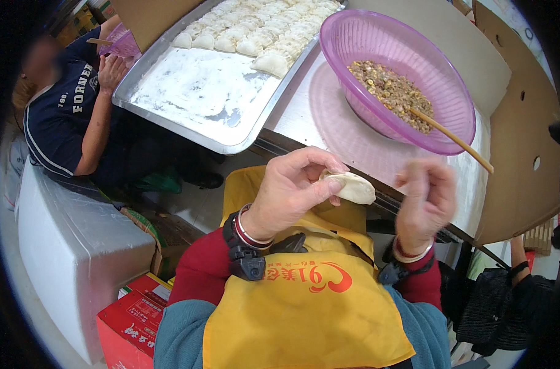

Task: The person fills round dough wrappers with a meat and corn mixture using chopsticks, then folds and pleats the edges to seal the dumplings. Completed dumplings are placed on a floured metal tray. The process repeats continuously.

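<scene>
My left hand point(298, 182) pinches a folded dumpling point(356, 187) between thumb and fingers, above my lap at the table's edge. The dumpling is pale dough, its rounded end pointing right. Apart from it, to the right, my right hand point(423, 203) is raised and blurred by motion, fingers loosely curled, with nothing visible in it. Just beyond that hand a pink plastic basin point(446, 87) stands tilted on the table, holding minced filling point(390, 90). A wooden stick-like handle point(464, 140) leans from the filling over the rim.
A metal tray point(234, 146) dusted with flour bears rows of dumplings point(250, 27) and overhangs the table edge. Cardboard point(522, 152) borders the table at right. A co-worker point(72, 106) sits at left beside a white foam box point(72, 258). A red carton point(130, 318) stands below.
</scene>
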Demonstrator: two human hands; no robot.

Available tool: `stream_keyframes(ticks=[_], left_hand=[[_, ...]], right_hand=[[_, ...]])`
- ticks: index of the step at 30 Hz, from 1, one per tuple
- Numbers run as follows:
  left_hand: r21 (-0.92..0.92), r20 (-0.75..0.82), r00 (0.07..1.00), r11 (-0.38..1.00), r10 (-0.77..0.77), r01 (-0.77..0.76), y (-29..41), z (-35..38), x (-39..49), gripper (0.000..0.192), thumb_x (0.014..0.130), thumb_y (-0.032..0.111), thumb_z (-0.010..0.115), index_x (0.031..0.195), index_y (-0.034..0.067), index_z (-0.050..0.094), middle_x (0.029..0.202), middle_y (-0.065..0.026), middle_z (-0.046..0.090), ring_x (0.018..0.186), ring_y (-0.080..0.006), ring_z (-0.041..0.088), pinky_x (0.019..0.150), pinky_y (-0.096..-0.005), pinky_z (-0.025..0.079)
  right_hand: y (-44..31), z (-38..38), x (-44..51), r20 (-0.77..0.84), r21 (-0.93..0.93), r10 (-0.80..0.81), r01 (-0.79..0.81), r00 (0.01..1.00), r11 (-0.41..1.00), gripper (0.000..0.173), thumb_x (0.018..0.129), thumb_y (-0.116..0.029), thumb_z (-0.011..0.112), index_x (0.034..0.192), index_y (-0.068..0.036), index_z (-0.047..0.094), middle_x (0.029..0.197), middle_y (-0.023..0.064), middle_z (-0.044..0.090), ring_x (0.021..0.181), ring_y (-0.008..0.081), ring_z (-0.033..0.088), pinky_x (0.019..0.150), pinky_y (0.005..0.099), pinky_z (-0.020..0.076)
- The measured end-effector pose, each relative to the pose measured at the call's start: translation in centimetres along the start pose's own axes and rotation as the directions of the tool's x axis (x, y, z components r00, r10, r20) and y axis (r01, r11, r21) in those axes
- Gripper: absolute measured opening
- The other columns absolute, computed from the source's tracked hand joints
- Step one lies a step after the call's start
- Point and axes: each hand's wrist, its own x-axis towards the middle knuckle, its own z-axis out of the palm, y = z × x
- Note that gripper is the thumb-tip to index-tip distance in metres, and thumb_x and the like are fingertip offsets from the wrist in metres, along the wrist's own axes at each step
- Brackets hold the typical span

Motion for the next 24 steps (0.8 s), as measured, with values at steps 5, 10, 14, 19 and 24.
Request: stream_keyframes(ticks=[5,10,14,19,24], left_hand=[[0.013,0.008,1.0,1.0,0.023,-0.023,0.5,0.4,-0.2,0.013,0.086,-0.004,0.061,0.099,0.0,0.058,0.104,-0.0117,0.061,0.089,-0.017,0.063,0.071,-0.0278,0.056],[-0.005,-0.018,1.0,1.0,0.025,-0.025,0.5,0.6,-0.4,0.014,0.086,-0.004,0.061,0.099,0.001,0.059,0.105,-0.0103,0.061,0.093,-0.0144,0.061,0.075,-0.0257,0.054],[0.025,0.012,1.0,0.999,0.02,-0.02,-0.2,0.7,-0.4,0.018,0.089,-0.001,0.06,0.106,-0.001,0.055,0.103,-0.0062,0.059,0.09,-0.0114,0.06,0.075,-0.0251,0.052],[-0.039,0.025,1.0,0.999,0.002,-0.001,-0.9,1.0,-0.3,0.02,0.088,-0.003,0.059,0.107,-0.001,0.054,0.107,-0.0085,0.058,0.097,-0.013,0.059,0.084,-0.0275,0.049],[-0.003,0.062,0.997,0.999,0.037,-0.037,-1.4,1.2,-0.1,0.026,0.088,-0.005,0.057,0.113,-0.003,0.05,0.107,-0.0088,0.057,0.098,-0.0128,0.058,0.084,-0.0267,0.05]], right_hand=[[-1.9,-2.1,6.3,0.37,-0.701,-0.377,0.521,0.849,0.486,0.014,0.085,0.004,0.06,0.099,0.003,0.061,0.096,0.0143,0.065,0.089,0.024,0.062,0.079,0.0319,0.0488],[-1.1,-0.7,0.9,0.391,-0.276,-0.082,0.202,0.917,0.94,0.028,0.081,0.0,0.065,0.108,0.002,0.06,0.106,0.0163,0.063,0.097,0.0242,0.062,0.081,0.0319,0.0495],[0.3,0.4,-1.9,0.347,-0.198,0.055,0.015,0.936,0.98,0.027,0.079,0.001,0.067,0.106,0.001,0.062,0.104,0.015,0.064,0.088,0.0226,0.065,0.075,0.0296,0.0515],[1.1,0.4,-1.7,0.291,-0.206,-0.078,0.142,0.954,0.968,0.023,0.078,0.003,0.068,0.101,0.0,0.064,0.098,0.014,0.065,0.084,0.0241,0.066,0.074,0.0303,0.0519],[1.6,-0.1,-2.0,0.314,-0.216,-0.048,0.121,0.948,0.969,0.023,0.077,0.003,0.069,0.099,0.0,0.064,0.096,0.0135,0.065,0.084,0.0235,0.066,0.073,0.0304,0.0517]])
